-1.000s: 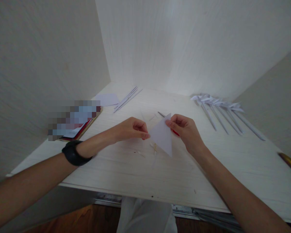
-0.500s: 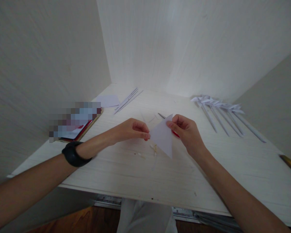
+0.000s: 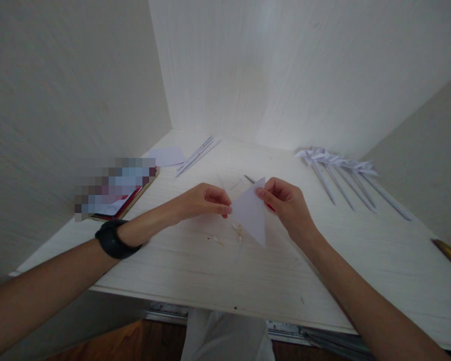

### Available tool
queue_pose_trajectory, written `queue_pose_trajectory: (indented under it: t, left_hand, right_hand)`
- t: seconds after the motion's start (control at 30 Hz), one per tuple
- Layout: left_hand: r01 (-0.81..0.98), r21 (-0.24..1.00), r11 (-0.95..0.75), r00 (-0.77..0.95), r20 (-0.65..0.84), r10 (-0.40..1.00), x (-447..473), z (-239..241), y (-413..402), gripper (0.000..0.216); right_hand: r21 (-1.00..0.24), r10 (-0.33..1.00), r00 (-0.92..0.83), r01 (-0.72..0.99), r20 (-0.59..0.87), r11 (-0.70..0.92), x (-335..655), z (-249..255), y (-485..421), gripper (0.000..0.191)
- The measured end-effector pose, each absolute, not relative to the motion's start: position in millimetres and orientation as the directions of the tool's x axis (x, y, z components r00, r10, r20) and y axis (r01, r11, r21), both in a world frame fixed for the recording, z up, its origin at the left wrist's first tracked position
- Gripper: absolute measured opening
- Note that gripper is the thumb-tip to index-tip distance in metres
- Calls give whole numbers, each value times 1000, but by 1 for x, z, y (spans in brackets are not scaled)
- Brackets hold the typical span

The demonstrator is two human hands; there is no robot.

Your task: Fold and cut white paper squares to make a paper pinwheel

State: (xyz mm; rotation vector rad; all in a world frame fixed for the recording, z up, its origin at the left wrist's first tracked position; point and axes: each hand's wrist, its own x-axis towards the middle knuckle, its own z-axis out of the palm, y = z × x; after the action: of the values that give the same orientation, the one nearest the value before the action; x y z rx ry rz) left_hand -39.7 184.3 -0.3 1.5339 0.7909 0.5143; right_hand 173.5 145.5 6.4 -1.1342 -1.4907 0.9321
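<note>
A white paper folded into a triangle (image 3: 251, 210) is held up just above the pale wooden desk (image 3: 218, 271). My left hand (image 3: 205, 200) pinches its left corner with fingers curled. My right hand (image 3: 287, 203) pinches its upper right edge near the top corner. A black watch sits on my left wrist (image 3: 113, 238). Behind the paper lies a thin tool with a red part (image 3: 270, 206), mostly hidden by my right hand.
Several white folded paper pinwheels on rolled sticks (image 3: 342, 173) lie at the back right. Thin rolled paper sticks (image 3: 197, 154) and a flat paper sheet (image 3: 167, 155) lie at the back left. A blurred flat item (image 3: 113, 193) rests by the left wall. Small scraps (image 3: 238, 231) dot the desk.
</note>
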Motion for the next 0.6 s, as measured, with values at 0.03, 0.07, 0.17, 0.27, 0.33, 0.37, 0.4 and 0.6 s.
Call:
queue_pose_trajectory:
  t: [0.03, 0.07, 0.17, 0.27, 0.33, 0.37, 0.4, 0.6]
  left_hand:
    - [180, 984, 5, 663, -126, 738, -40, -1, 185, 13]
    - [180, 984, 0, 664, -122, 738, -40, -1, 185, 13]
    - [185, 983, -13, 665, -115, 738, -41, -3, 185, 14]
    - [191, 981, -19, 669, -116, 734, -42, -3, 185, 14]
    - [194, 981, -18, 676, -120, 727, -42, -2, 185, 14]
    - [196, 981, -16, 682, -125, 721, -42, -1, 184, 14]
    - [200, 980, -13, 689, -131, 713, -41, -1, 184, 14]
    - [217, 976, -16, 729, -151, 668, -40, -1, 182, 15]
  right_hand:
    - [-945, 965, -59, 196, 257, 264, 173, 6, 145, 29]
    - [-944, 965, -59, 199, 257, 264, 173, 6, 145, 29]
    - [-944, 967, -58, 209, 247, 254, 173, 7, 145, 29]
    - [-952, 974, -72, 208, 215, 226, 172, 8, 145, 27]
    - [-958, 977, -82, 199, 195, 208, 172, 9, 145, 25]
    - [-960, 979, -82, 195, 189, 202, 172, 9, 145, 24]
    - [-961, 979, -77, 191, 186, 198, 172, 10, 145, 24]
    - [-968, 984, -25, 179, 174, 176, 174, 9, 145, 24]
